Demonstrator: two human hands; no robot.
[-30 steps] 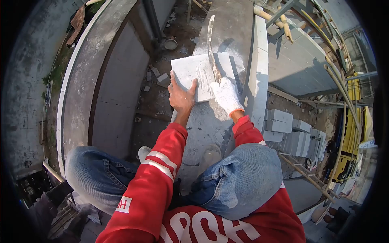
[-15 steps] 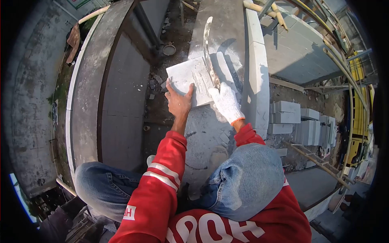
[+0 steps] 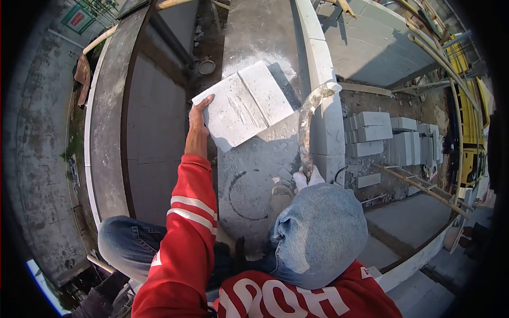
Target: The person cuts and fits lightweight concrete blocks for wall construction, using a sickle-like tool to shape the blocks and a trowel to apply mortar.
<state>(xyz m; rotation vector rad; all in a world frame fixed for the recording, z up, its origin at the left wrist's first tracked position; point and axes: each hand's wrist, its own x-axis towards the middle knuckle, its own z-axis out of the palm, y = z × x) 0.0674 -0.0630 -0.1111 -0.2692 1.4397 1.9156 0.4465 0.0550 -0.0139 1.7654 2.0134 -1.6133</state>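
From my end of the feed, the pale block (image 3: 236, 108) lies slantwise over the grey concrete surface (image 3: 260, 26), left of the white block edging (image 3: 319, 61); I can't tell whether one side is lifted. My left hand (image 3: 197, 119) pinches its left corner, thumb on the upper face, the other fingers mostly hidden at the edge. My right hand (image 3: 309, 177), gloved and partly behind the knee (image 3: 323, 233), is closed round the lower end of the curved tool (image 3: 305, 127), whose free end points up and away.

I judge the block stiff, moderately weighty, dusty enough to slip and brittle at its corners. The straight groove across its face looks like the weak line, so I'd want a hand on opposite edges, one each side of it. The tool looks rigid and best held at that lower end.
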